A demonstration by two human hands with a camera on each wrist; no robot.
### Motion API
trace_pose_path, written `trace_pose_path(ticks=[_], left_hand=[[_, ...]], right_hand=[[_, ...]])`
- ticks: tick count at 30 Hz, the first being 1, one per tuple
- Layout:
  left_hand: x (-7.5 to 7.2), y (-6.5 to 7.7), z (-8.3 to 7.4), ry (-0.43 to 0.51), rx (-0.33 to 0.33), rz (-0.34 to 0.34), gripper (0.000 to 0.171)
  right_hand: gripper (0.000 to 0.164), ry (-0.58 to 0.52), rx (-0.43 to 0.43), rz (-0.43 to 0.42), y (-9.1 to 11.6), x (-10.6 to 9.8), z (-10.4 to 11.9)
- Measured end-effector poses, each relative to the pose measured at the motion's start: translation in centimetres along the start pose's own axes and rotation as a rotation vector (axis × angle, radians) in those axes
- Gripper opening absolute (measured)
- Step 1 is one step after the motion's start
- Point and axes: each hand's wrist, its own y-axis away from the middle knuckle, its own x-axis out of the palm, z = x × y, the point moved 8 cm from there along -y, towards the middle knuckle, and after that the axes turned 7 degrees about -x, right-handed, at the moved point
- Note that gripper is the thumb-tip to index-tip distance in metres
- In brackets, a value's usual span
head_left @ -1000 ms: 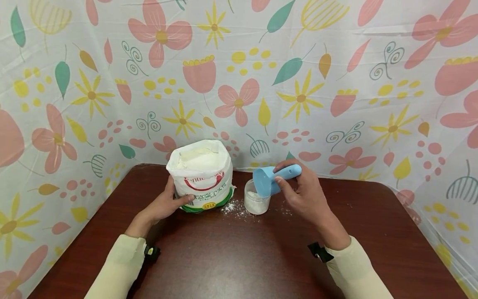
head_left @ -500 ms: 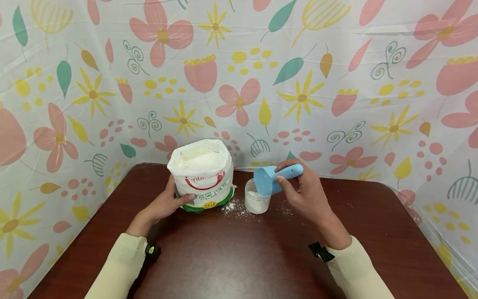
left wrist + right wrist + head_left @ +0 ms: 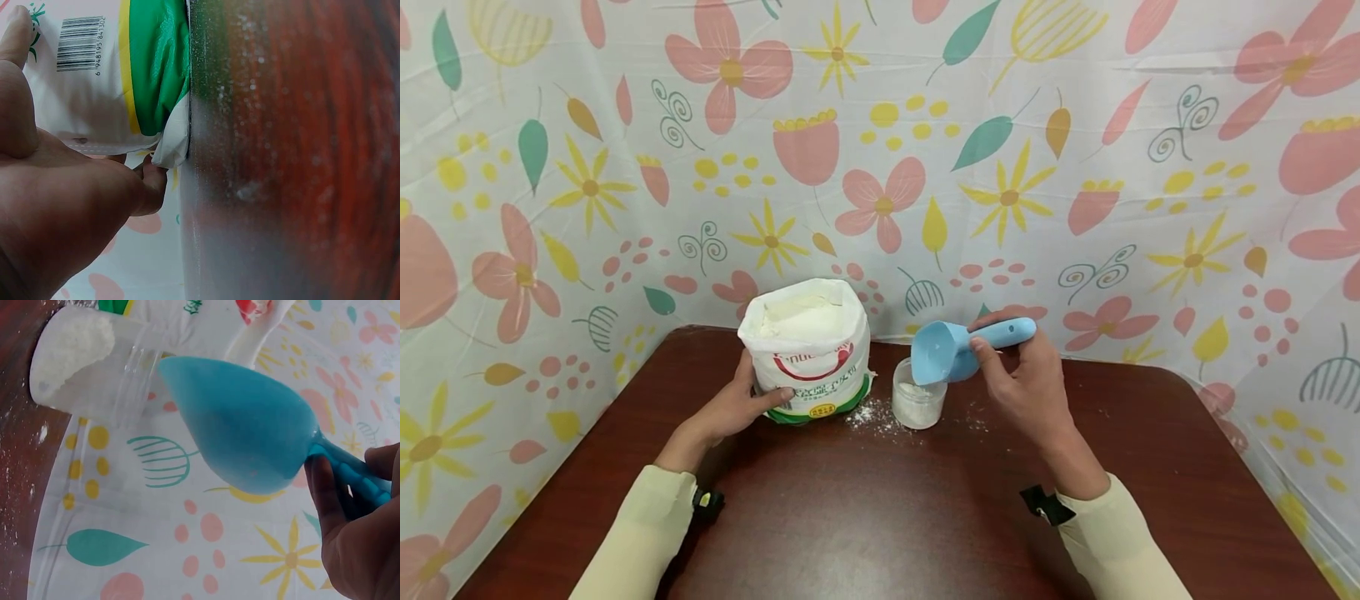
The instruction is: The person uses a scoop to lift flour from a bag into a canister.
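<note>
An open bag of white flour [image 3: 805, 358] stands at the back left of the table. My left hand [image 3: 730, 412] grips its lower left side, thumb across the front and other fingers round the side; the left wrist view has the hand [image 3: 75, 187] by the barcode and green base. With my right hand [image 3: 1026, 383] I hold a light blue scoop [image 3: 936, 354] by its handle, its cup tilted over the mouth of a clear jar [image 3: 917, 408]. White powder [image 3: 78, 347] fills part of the jar. The right wrist view shows the scoop's underside, so its inside is hidden there.
Spilled powder [image 3: 874, 417] lies on the dark wooden table [image 3: 865, 517] between bag and jar, with a few specks to the jar's right. A flower-printed curtain [image 3: 880, 167] hangs right behind the table's back edge.
My right hand has lifted the scoop slightly and drawn it a little to the right, up from the jar's mouth. The left hand, bag and jar have stayed in place.
</note>
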Motion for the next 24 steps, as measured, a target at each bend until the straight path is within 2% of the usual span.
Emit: trace_pose_path(ticks=[7, 15, 24], left_hand=[[0.0, -0.2, 0.0, -0.004, 0.004, -0.003, 0.101], [0.0, -0.1, 0.1, -0.008, -0.011, -0.007, 0.101], [-0.1, 0.0, -0.1, -0.020, -0.020, -0.010, 0.103]], right_hand=[[0.027, 0.030, 0.021, -0.110, -0.2, -1.0, -0.1], [0.029, 0.053, 0.049, -0.174, -0.4, -1.6, 0.1], [0.028, -0.082, 0.019, -0.232, -1.3, -1.5, 1.1]])
